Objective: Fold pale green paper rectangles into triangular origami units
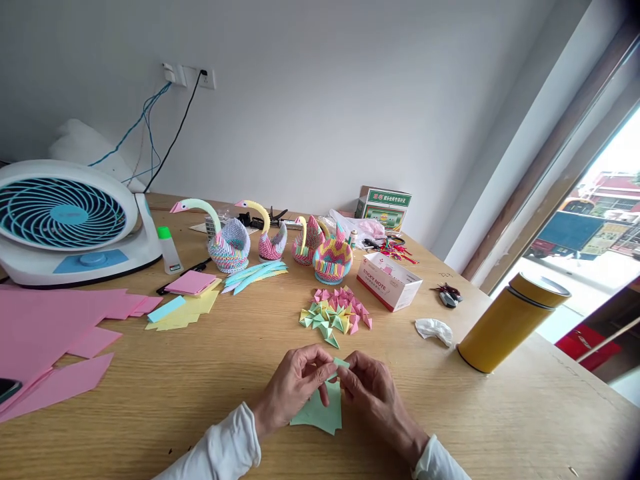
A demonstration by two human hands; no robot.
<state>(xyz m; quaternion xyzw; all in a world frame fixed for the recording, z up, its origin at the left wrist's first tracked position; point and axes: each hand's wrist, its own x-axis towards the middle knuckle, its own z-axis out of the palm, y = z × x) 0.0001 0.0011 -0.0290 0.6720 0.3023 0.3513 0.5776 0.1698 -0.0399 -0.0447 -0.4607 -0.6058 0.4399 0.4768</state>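
Observation:
A small green paper slip [341, 363] is pinched between my left hand [300, 380] and my right hand [373, 387], thumbs and fingers closed on its two sides. Below them, green paper sheets [325, 417] lie on the table, partly covered by my left hand. Just beyond my fingers is a heap of folded paper triangles [333, 313] in pink, yellow and green. Behind the heap stands a multicoloured folded-paper basket [333, 261], with a white sticky note box [389, 280] to its right.
Paper swans [229, 245] stand at the back. Left are a fan [70, 220], a glue bottle [169, 252], pink paper sheets [50, 327] and blue paper strips [257, 275]. A yellow flask [510, 327], a crumpled tissue [434, 331] and keys [448, 297] are on the right.

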